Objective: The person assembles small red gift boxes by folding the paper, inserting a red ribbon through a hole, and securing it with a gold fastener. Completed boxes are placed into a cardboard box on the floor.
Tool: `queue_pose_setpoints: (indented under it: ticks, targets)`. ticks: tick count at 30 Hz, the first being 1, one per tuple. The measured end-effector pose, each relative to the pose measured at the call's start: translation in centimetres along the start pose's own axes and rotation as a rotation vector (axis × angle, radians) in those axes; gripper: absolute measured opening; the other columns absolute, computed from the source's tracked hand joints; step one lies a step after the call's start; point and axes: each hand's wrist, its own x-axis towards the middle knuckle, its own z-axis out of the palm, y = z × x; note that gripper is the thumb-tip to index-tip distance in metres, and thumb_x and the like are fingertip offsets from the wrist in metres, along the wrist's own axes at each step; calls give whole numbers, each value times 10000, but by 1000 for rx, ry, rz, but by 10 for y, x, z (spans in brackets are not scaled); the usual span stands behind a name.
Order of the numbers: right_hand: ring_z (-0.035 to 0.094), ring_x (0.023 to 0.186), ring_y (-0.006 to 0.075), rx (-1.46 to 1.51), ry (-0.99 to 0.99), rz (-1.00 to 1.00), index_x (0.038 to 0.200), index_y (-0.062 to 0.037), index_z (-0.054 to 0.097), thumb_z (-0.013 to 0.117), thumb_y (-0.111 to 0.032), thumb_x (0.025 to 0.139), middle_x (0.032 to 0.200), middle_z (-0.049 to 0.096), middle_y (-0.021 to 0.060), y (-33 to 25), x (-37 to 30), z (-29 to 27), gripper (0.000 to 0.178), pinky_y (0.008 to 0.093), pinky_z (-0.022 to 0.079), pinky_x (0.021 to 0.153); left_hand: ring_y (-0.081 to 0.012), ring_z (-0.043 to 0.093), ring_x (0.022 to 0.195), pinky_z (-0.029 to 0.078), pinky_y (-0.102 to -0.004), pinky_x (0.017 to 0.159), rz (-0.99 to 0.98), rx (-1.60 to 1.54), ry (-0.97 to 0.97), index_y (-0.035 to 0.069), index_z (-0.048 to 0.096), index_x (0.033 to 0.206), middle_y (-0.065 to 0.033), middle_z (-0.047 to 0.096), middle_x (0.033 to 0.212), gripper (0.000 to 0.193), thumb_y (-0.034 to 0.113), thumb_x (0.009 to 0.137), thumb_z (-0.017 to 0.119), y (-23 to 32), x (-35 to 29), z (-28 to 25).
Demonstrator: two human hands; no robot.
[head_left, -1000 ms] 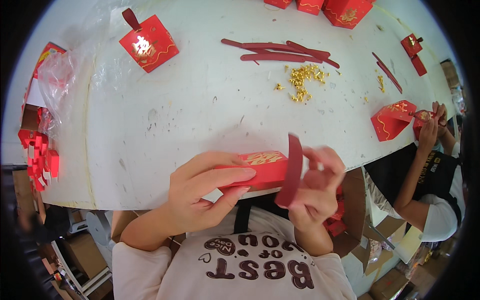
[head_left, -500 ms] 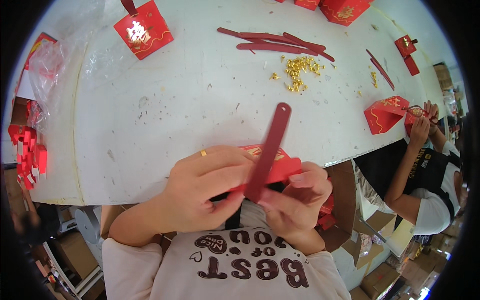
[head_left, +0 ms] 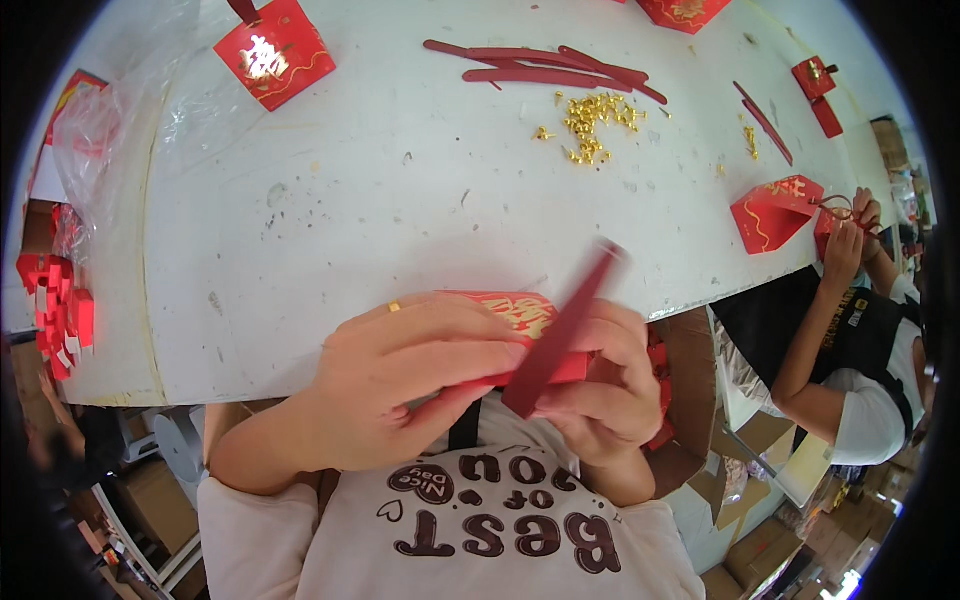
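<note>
Close to my body, at the table's near edge, is a small red gift box (head_left: pixel 522 312) with gold print. My left hand (head_left: pixel 395 375), with a ring on one finger, is closed on the box's left side. My right hand (head_left: pixel 612 390) is closed at the right side of the box, thumb and fingers bent around the lower end of a dark red strap (head_left: pixel 562 338). The strap slants up to the right across the front of the box, its top end blurred. My fingers hide much of the box's underside.
Beyond my hands lie several dark red straps (head_left: pixel 540 65) and a heap of gold fasteners (head_left: pixel 590 125). A finished-looking red box (head_left: pixel 275 55) stands at the far left, near clear plastic (head_left: pixel 100 150). On the right, a co-worker's hands (head_left: pixel 850 235) work beside an open red box (head_left: pixel 775 212).
The strap has tilted further to the right and its top end has dropped. My hands have shifted slightly, and more of the box's gold-printed face shows. The whole view has moved a little.
</note>
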Motion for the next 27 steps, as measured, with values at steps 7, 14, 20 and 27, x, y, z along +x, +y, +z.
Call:
queue_pose_setpoints:
  ticks: [7, 14, 20, 27]
  targets:
    - [635, 859, 324, 215, -79, -13, 816, 8, 697, 746, -66, 637, 1030, 611, 188, 7, 12, -9, 200, 398, 524, 809, -222, 621, 782, 502, -306, 694, 46, -2, 34, 34, 668, 961, -92, 640, 891, 353, -97, 635, 701, -1, -2, 0]
    - [648, 848, 276, 149, 34, 75, 832, 110, 655, 725, 65, 698, 1071, 578, 235, -7, 0, 2, 158, 360, 535, 785, -236, 608, 798, 494, -317, 695, -145, -12, -11, 18, 688, 914, -124, 619, 880, 226, -32, 696, 722, 6, -5, -7]
    - [626, 857, 279, 125, 30, 15, 827, 58, 675, 773, 2, 650, 1089, 573, 194, -1, -8, 4, 210, 421, 494, 841, -211, 605, 812, 501, -310, 695, -76, 138, -57, 16, 688, 928, -118, 594, 913, 184, 25, 747, 722, 10, -2, -10]
    - [389, 944, 245, -328, 166, -48, 777, -188, 727, 791, -186, 630, 1058, 522, 67, -16, -9, 11, 161, 360, 332, 809, -261, 636, 903, 522, -344, 755, -184, -6, 93, -15, 652, 887, -125, 600, 919, 139, -27, 756, 696, 5, -9, 7]
